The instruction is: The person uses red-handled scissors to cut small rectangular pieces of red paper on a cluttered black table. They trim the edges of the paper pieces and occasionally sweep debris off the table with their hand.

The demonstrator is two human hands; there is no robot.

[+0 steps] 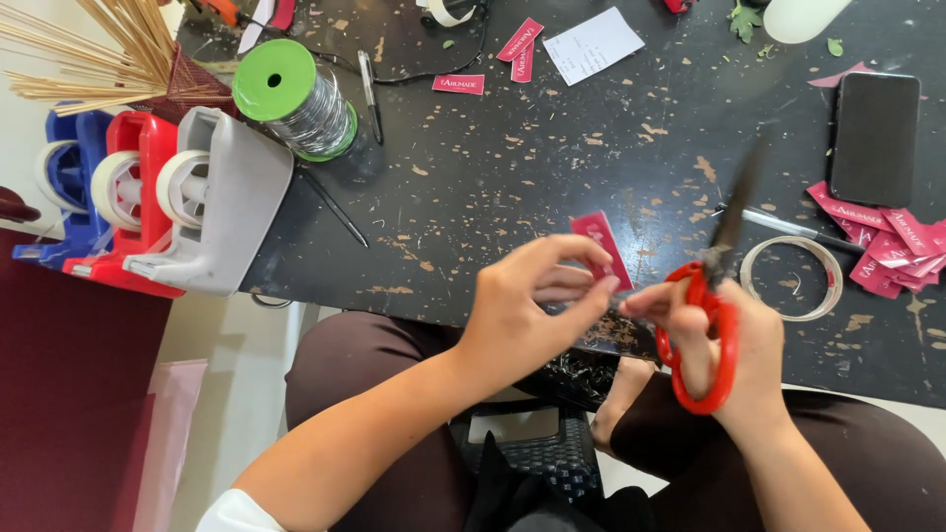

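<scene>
My left hand pinches a small pink-red paper tag between thumb and fingers, just above the near edge of the scuffed black table. My right hand grips red-handled scissors, their dark blades pointing up and away and blurred. The fingertips of both hands nearly meet beside the tag. A thin wire may run between them, but it is too fine to tell.
Three tape dispensers, blue, red and grey, stand at the left edge. A green spool of silver wire, a pen, a white note, a black phone, a tape ring and a pile of pink tags lie around.
</scene>
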